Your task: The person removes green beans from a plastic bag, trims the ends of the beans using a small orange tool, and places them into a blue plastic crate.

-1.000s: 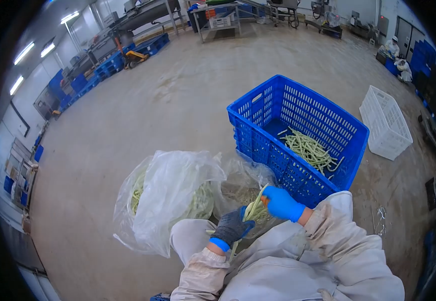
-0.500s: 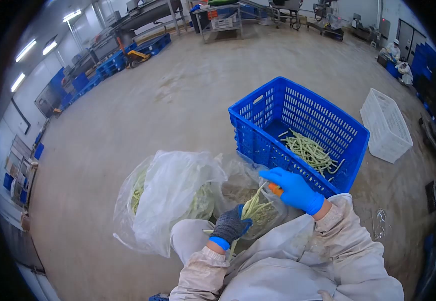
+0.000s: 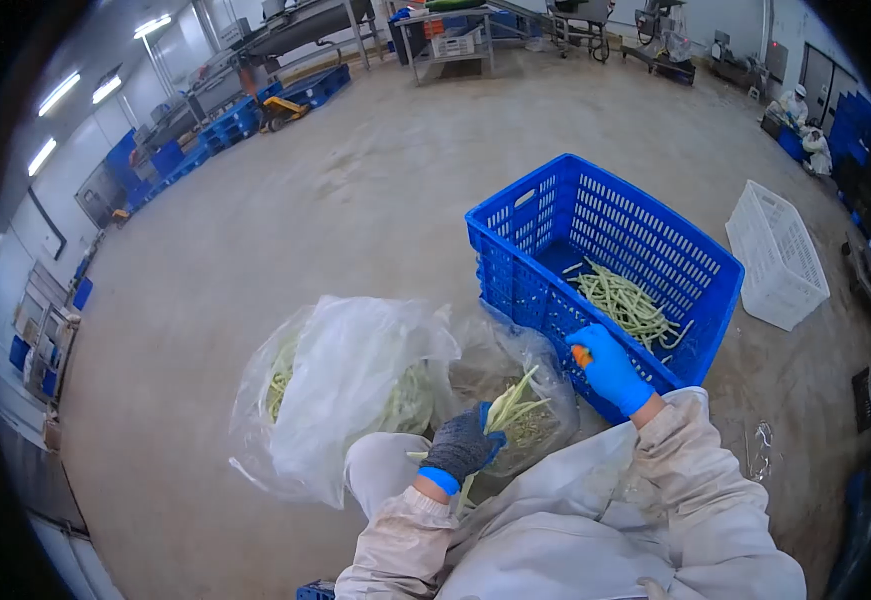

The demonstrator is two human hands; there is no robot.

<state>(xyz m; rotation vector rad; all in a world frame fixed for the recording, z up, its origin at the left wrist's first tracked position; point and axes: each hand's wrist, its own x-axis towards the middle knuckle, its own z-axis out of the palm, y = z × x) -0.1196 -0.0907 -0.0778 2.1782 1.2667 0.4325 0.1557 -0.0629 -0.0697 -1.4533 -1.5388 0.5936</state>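
Observation:
My left hand (image 3: 463,440), in a dark grey knit glove over a blue one, is closed around a bunch of pale green beans (image 3: 515,402). The bean tips fan out above the fist, and stems poke out below it. My right hand (image 3: 615,370), in a blue glove, grips a small tool with an orange handle (image 3: 582,356); its blade or working end does not show. This hand is beside the near wall of the blue crate (image 3: 500,255). Cut green beans (image 3: 630,305) lie on the crate floor. Under the left hand's bunch is a clear plastic bag (image 3: 545,440) with bits of trimmings.
A white translucent bag (image 3: 355,375) holding more beans stands at my left knee. To the right of the blue crate is a white crate (image 3: 775,260). Far right, people in white (image 3: 793,105) sit by blue containers. A steel table (image 3: 445,30) and a yellow pallet jack (image 3: 280,112) are at the back.
My right hand has moved right, away from the bean bunch and towards the blue crate's wall, its fingers more curled now. The left hand stays on the bunch. The view has shifted slightly.

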